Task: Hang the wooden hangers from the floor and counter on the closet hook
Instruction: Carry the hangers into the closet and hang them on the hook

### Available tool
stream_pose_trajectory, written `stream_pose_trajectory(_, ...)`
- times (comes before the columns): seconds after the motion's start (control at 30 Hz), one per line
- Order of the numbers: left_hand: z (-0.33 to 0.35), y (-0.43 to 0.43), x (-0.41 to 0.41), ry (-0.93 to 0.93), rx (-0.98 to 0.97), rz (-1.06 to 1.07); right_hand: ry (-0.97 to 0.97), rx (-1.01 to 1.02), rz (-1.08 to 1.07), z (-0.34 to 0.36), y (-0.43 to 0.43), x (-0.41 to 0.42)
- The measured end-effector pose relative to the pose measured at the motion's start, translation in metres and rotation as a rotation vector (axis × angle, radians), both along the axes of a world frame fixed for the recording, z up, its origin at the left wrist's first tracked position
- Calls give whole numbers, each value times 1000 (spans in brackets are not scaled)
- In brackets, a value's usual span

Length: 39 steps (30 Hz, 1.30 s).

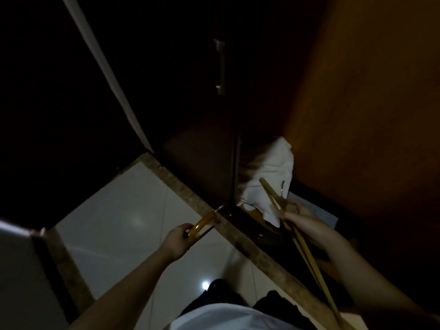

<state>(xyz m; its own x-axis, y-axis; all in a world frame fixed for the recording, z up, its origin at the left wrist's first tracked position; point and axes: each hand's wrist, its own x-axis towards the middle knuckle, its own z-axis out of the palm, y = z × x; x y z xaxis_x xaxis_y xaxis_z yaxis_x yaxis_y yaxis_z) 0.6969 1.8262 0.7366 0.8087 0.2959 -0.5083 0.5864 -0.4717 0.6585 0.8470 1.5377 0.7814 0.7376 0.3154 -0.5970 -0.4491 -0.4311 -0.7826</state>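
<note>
**Operator:** What am I holding?

**Coach:** Your left hand (177, 239) is curling round a curved honey-brown wooden hanger (202, 221), low over the speckled stone threshold (188, 190). Your right hand (297, 217) is gripping a bundle of pale long-barred wooden hangers (306, 257), right beside the crumpled white cloth (269, 172).

**Operator:** And the hook?

**Coach:** It isn't showing in the dark. Be gathering both loads, their hooks facing one way, and keeping the bars off that cloth.

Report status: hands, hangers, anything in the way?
Left hand gripping curved amber wooden hanger at speckled stone threshold. Right hand holding pale wooden hanger bars. Crumpled white cloth just beyond; closet hook not in view.
</note>
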Motion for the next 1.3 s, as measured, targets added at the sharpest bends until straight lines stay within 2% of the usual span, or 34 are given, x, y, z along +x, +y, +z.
stream_pose_trajectory(0.27,64,5,131,-146,35,-375,-310,-81,-369,53,-26,18)
stream_pose_trajectory(0.5,158,-44,199,-407,-7,-604,-588,-141,-496,134,-71,47)
stream_pose_trajectory(0.7,241,-90,239,-591,15,-748,-895,-307,-509,214,-107,74)
stream_pose_trajectory(0.87,303,-115,271,-807,38,-866,-1088,-327,-438,282,-132,94)
stream_pose_trajectory(0.97,338,-126,286,-929,54,-897,-1208,-294,-476,321,-141,105)
stream_pose_trajectory(1.1,388,-139,304,-1067,82,-914,-1285,-214,-513,369,-146,122)
stream_pose_trajectory(1.3,453,-162,341,-1168,143,-904,-1330,-236,-529,426,-160,157)
